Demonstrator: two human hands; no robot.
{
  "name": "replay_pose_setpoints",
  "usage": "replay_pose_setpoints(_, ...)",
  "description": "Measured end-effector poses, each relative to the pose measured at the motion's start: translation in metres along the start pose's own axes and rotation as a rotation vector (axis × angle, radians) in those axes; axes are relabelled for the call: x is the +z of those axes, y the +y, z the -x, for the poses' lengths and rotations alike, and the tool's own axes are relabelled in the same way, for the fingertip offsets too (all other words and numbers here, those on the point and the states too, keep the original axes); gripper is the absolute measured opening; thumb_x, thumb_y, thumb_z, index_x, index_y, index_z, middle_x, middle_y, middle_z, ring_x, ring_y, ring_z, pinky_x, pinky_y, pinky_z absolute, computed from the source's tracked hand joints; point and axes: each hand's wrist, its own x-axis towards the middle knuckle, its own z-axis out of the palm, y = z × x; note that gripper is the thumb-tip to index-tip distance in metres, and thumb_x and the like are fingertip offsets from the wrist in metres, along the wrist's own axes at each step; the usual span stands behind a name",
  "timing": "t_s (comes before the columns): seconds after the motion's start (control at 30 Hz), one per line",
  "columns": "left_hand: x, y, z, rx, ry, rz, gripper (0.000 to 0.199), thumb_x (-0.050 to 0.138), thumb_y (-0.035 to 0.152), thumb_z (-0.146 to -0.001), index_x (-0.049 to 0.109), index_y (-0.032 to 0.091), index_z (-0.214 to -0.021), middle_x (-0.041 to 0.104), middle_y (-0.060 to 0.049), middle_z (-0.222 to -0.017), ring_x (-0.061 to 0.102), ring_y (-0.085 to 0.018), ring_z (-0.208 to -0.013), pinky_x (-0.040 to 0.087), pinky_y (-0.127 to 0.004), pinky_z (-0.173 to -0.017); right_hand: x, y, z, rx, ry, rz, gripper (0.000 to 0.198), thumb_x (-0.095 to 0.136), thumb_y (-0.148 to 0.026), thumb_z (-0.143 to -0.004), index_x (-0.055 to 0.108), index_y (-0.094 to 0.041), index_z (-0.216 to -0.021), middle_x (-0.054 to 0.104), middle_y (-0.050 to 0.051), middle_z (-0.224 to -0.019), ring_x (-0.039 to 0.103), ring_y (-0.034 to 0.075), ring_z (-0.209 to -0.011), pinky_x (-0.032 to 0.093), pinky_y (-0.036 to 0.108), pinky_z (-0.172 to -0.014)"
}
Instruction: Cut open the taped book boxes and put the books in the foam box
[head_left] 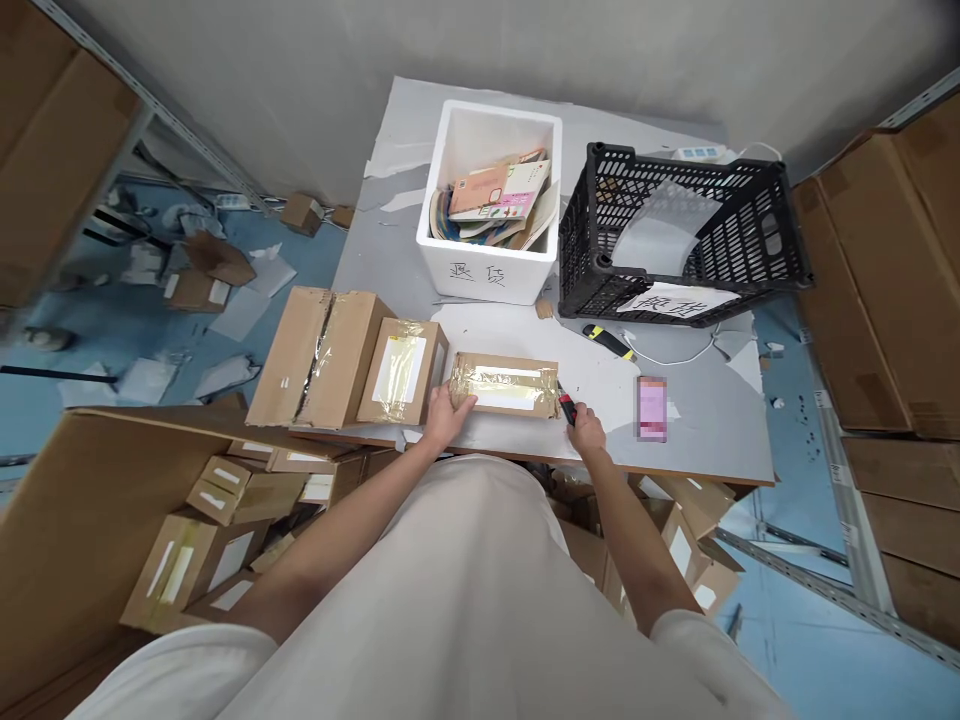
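A taped cardboard box (504,386) with a white label lies lengthwise near the table's front edge. My left hand (445,416) grips its left end, thumb on top. My right hand (587,432) is closed around a red and black box cutter (568,406), whose front end is at the box's right end; whether the blade touches the cardboard I cannot tell. Left of this box stand a smaller labelled carton (400,372) and a larger carton (319,355) with a dark slit along its top.
A white foam box (486,270) holding booklets and a black plastic crate (686,290) stand at the back. A yellow and black cutter (608,341) and a pink phone-like object (652,408) lie on the right. Several cartons fill a big box (112,480) below left.
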Motion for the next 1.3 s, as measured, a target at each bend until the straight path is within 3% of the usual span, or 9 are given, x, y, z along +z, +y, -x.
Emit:
replay_pose_setpoints(0.1, 0.001, 0.001, 0.000, -0.002, 0.002, 0.018, 0.053, 0.060, 0.044, -0.080, 0.050, 0.013, -0.122, 0.053, -0.013, -0.108, 0.050, -0.027, -0.113, 0.038, -0.041, -0.101, -0.022, 0.007, 0.001, -0.058, 0.020, -0.078, 0.054, 0.048, -0.021, -0.083, 0.033, -0.013, -0.135, 0.054, 0.017, -0.120, 0.056, 0.025, -0.106, 0.045, 0.040, -0.088)
replay_pose_setpoints(0.27, 0.013, 0.016, -0.004, -0.022, -0.034, 0.037, 0.062, 0.060, 0.044, -0.080, 0.044, 0.013, -0.131, 0.050, -0.015, -0.116, 0.049, -0.028, -0.117, 0.037, -0.042, -0.103, -0.082, -0.017, 0.016, -0.392, 0.168, -0.302, 0.060, 0.032, -0.024, -0.090, 0.019, -0.018, -0.148, 0.045, 0.015, -0.137, 0.053, 0.023, -0.114, 0.043, 0.044, -0.097)
replay_pose_setpoints(0.43, 0.023, 0.028, 0.008, 0.115, 0.146, -0.047, 0.069, 0.050, 0.042, -0.086, 0.026, 0.010, -0.143, 0.037, -0.022, -0.137, 0.033, -0.034, -0.132, 0.028, -0.050, -0.108, -0.119, -0.083, 0.027, -0.681, -0.037, 0.059, 0.054, 0.035, -0.029, -0.094, 0.025, -0.026, -0.148, 0.052, 0.010, -0.131, 0.053, 0.025, -0.114, 0.046, 0.038, -0.091)
replay_pose_setpoints(0.5, 0.020, 0.024, 0.018, 0.260, 0.155, -0.119, 0.066, 0.047, 0.040, -0.088, 0.027, 0.010, -0.143, 0.035, -0.022, -0.142, 0.029, -0.033, -0.136, 0.025, -0.049, -0.110, -0.123, -0.103, 0.025, -0.712, -0.114, 0.237, 0.054, 0.035, -0.028, -0.096, 0.024, -0.031, -0.148, 0.057, 0.009, -0.124, 0.056, 0.025, -0.107, 0.047, 0.034, -0.083)
replay_pose_setpoints(0.6, 0.012, 0.015, 0.028, 0.532, -0.017, -0.259, 0.059, 0.046, 0.039, -0.089, 0.035, 0.014, -0.142, 0.037, -0.018, -0.146, 0.025, -0.031, -0.140, 0.019, -0.047, -0.114, -0.124, -0.121, 0.018, -0.760, -0.179, 0.402, 0.057, 0.035, -0.023, -0.096, 0.020, -0.037, -0.149, 0.060, 0.007, -0.113, 0.060, 0.023, -0.099, 0.046, 0.030, -0.076)
replay_pose_setpoints(0.67, 0.009, 0.010, 0.030, 0.616, -0.110, -0.337, 0.058, 0.045, 0.037, -0.089, 0.035, 0.014, -0.142, 0.036, -0.017, -0.148, 0.022, -0.030, -0.143, 0.017, -0.048, -0.115, -0.124, -0.127, 0.013, -0.807, -0.203, 0.466, 0.060, 0.036, -0.019, -0.095, 0.019, -0.039, -0.149, 0.061, 0.006, -0.110, 0.062, 0.022, -0.094, 0.045, 0.029, -0.075)
replay_pose_setpoints(0.8, 0.011, 0.006, 0.027, 0.618, -0.131, -0.394, 0.061, 0.042, 0.036, -0.091, 0.030, 0.011, -0.145, 0.033, -0.017, -0.150, 0.018, -0.028, -0.144, 0.019, -0.047, -0.115, -0.121, -0.134, 0.004, -0.872, -0.224, 0.545, 0.067, 0.038, -0.013, -0.092, 0.017, -0.042, -0.148, 0.061, 0.006, -0.111, 0.063, 0.021, -0.089, 0.044, 0.029, -0.075)
replay_pose_setpoints(0.97, 0.014, 0.004, 0.026, 0.614, -0.127, -0.396, 0.063, 0.042, 0.035, -0.091, 0.027, 0.010, -0.146, 0.031, -0.017, -0.151, 0.016, -0.027, -0.145, 0.020, -0.046, -0.115, -0.120, -0.142, 0.002, -0.848, -0.223, 0.545, 0.075, 0.039, -0.004, -0.086, 0.020, -0.043, -0.148, 0.061, 0.006, -0.113, 0.064, 0.021, -0.089, 0.044, 0.030, -0.077)
replay_pose_setpoints(1.3, 0.016, -0.001, 0.017, 0.631, -0.161, -0.402, 0.063, 0.043, 0.036, -0.090, 0.029, 0.008, -0.145, 0.032, -0.019, -0.150, 0.016, -0.028, -0.145, 0.018, -0.046, -0.116, -0.118, -0.174, 0.012, -0.803, -0.231, 0.696, 0.070, 0.033, -0.008, -0.090, 0.014, -0.039, -0.149, 0.059, 0.010, -0.113, 0.065, 0.021, -0.086, 0.046, 0.032, -0.075)
